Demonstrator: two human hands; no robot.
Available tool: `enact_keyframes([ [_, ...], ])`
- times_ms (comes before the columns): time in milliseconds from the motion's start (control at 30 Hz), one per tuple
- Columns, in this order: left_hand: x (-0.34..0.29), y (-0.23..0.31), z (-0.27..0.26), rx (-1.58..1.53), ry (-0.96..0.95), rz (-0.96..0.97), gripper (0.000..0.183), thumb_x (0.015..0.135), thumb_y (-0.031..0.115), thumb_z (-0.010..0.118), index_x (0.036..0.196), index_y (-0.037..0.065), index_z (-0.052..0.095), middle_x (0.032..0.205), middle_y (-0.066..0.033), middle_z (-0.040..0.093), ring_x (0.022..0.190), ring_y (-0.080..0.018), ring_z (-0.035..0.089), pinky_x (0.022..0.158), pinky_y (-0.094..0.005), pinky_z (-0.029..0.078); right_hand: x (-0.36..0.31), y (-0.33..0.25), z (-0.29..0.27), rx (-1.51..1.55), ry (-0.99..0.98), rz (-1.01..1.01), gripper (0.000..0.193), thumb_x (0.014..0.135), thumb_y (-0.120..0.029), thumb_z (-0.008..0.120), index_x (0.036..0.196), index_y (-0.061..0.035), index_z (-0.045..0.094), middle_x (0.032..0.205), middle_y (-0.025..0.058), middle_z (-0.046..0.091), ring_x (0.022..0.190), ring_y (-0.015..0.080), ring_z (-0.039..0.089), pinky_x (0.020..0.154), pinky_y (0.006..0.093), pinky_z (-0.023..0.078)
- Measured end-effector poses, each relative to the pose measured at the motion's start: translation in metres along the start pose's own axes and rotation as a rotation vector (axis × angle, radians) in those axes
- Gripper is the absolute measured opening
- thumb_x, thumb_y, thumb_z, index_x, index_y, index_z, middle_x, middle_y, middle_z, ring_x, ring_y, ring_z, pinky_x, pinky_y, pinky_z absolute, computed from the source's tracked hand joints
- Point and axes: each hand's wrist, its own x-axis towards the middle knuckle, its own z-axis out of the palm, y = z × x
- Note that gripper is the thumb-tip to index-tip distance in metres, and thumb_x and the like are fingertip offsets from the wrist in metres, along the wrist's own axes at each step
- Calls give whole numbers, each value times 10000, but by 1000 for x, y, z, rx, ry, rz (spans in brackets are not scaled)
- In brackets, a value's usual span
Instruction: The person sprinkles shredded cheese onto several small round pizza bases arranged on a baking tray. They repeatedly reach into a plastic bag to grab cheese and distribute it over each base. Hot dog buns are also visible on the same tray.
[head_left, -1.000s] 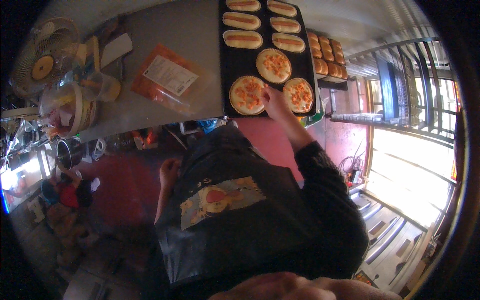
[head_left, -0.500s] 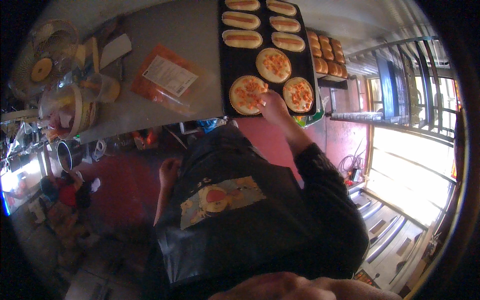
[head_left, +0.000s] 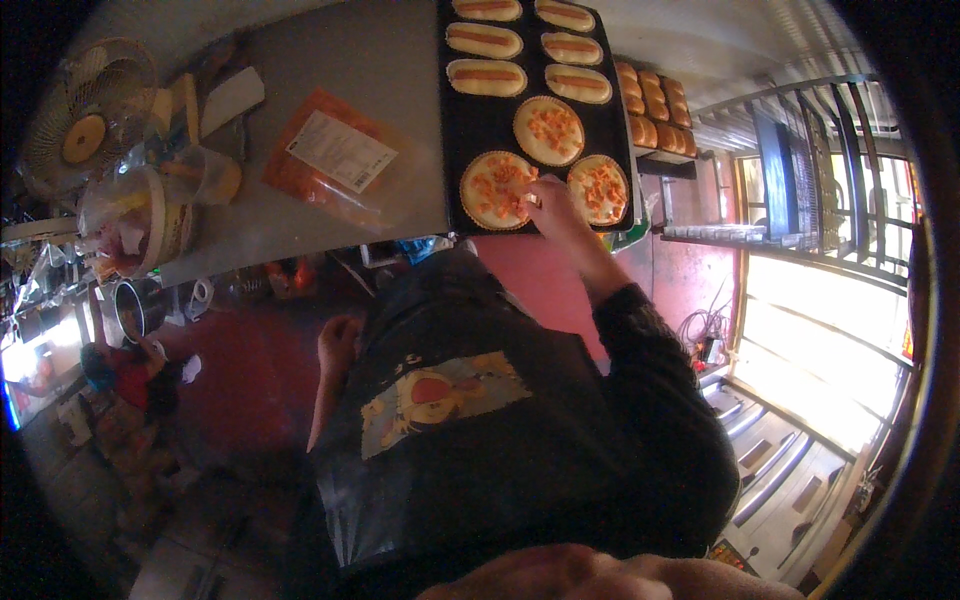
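Apron of shiny black material (head_left: 445, 490) is hanging just this side of the black rectangular baking tray (head_left: 480, 122); the bare left hand (head_left: 340, 342) is curling beside it, its grip unclear. At the tray's near-left corner, the bare right hand (head_left: 552, 208) is bending over a pale dough round with orange bits (head_left: 492, 190); whether its fingertips are meeting, I can't tell. Pale oval sausage-topped doughs (head_left: 486, 77) are filling the tray's far end.
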Motion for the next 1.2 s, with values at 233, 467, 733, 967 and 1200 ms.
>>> enact_keyframes([
  [233,3,4,0,75,-19,-7,230,879,159,650,1046,0,649,899,-74,686,814,-138,636,740,-288,503,-8,-5,8,-227,20,-76,298,809,-72,620,1100,-110,668,1068,157,603,1050,345,570,907,425,482],
  [467,3,-1,2,49,18,29,241,877,180,672,1049,11,650,902,-68,683,812,-134,630,741,-281,501,2,5,6,-202,-63,80,206,856,-110,577,1046,-76,648,1014,161,625,989,357,601,846,451,502],
  [733,2,-5,1,59,-11,16,235,883,185,668,1051,20,657,932,-71,685,853,-144,633,777,-298,498,-8,12,8,-90,161,161,171,834,-137,627,982,-52,634,930,168,661,897,349,642,753,454,519],
  [967,5,-10,5,-8,-14,18,236,888,185,665,1054,17,656,943,-76,687,864,-143,637,776,-294,498,-26,-6,19,-86,72,110,151,797,-157,682,909,-62,643,843,121,679,788,318,667,671,405,527],
  [1200,4,-5,-1,97,-70,-2,301,940,268,616,1131,37,629,949,-94,696,829,-171,653,698,-309,506,-20,-16,22,11,130,115,131,807,-129,664,918,-62,651,863,123,678,797,296,670,676,390,535],
])
